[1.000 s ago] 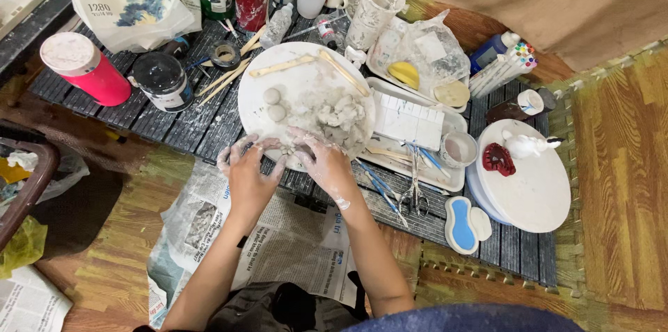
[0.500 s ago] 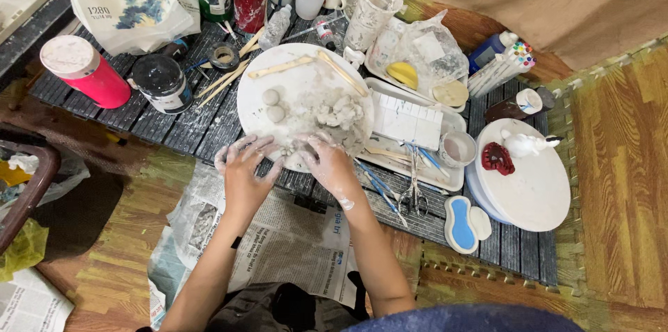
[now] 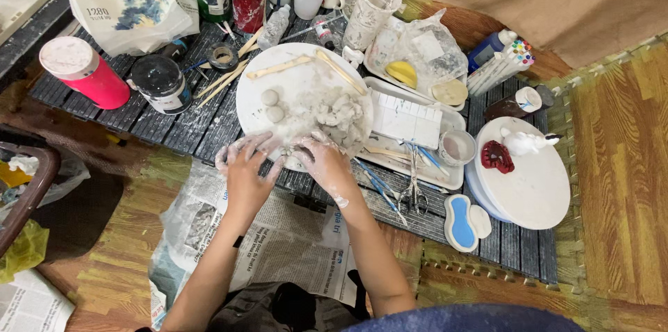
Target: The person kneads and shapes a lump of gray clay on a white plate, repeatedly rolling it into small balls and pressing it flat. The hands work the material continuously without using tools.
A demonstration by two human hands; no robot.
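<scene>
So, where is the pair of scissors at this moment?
In the head view the scissors lie on the slatted table, to the right of the right hand, between the long white tray and the blue dish.

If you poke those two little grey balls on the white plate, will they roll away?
Probably a little. The two grey balls look round, and the round white plate under them looks flat, so a push might send them rolling. They seem to be soft clay like the lumpy pile nearby, so a firm poke would likely dent them.
</scene>
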